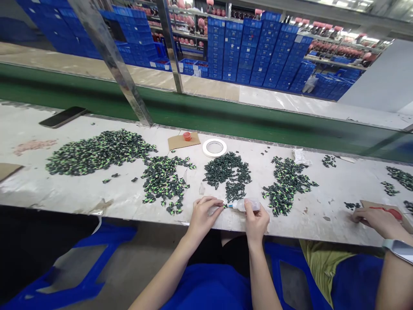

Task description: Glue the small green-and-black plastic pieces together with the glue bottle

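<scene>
My right hand grips a translucent squeeze bottle, held sideways with its blue nozzle toward the left. My left hand is closed in a pinch on a small dark green piece, right at the nozzle's tip. Whether the nozzle touches the piece, I cannot tell. Just beyond both hands lies a pile of small dark rod-like pieces. Dark pieces with bright green spots form one heap to the left and another heap to the right.
A larger heap of green-spotted pieces and a phone lie farther left. Behind the rods are a tape roll and a red cap on cardboard. A co-worker's hand rests at right. A metal post rises behind.
</scene>
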